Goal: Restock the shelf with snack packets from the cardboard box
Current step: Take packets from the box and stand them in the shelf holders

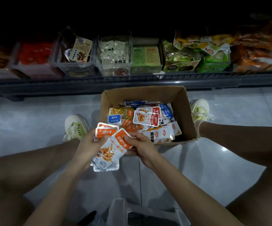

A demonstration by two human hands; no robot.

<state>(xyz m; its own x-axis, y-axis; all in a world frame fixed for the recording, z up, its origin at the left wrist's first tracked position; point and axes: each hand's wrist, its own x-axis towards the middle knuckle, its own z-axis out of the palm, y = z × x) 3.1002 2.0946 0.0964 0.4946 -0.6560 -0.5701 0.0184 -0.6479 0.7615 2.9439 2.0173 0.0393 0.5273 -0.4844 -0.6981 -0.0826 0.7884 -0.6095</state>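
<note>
A small stack of silver foil snack packets with orange tops (106, 152) is held over the near left corner of the open brown cardboard box (185, 110), partly past its near rim and above the floor. The left hand (88, 144) grips the stack from the left, fingers curled behind it and the thumb pressed on the front. The right hand (140, 144) pinches the orange top of the front packet between thumb and curled fingers, and that packet lies tilted across the others.

Inside the box a loose heap of mixed packets in orange, blue, gold and white (146, 119) fills the floor of it and sits well below the upright walls.

The box stands on pale glossy floor tiles (34, 121). Its far wall is near the dark metal front rail of the low shelf (132, 79), with only a narrow strip of tile between. A pale green sneaker (75, 126) stands just beside the box's left wall, and a second one (199, 108) just beside its right wall. Open tile stretches away left of the left shoe and right of the right one.

On the shelf behind the rail, clear plastic bins (76, 67) and green cartons (145, 61) stand side by side, filled with packets. A grey plastic stool (123, 209) is at the near edge.
</note>
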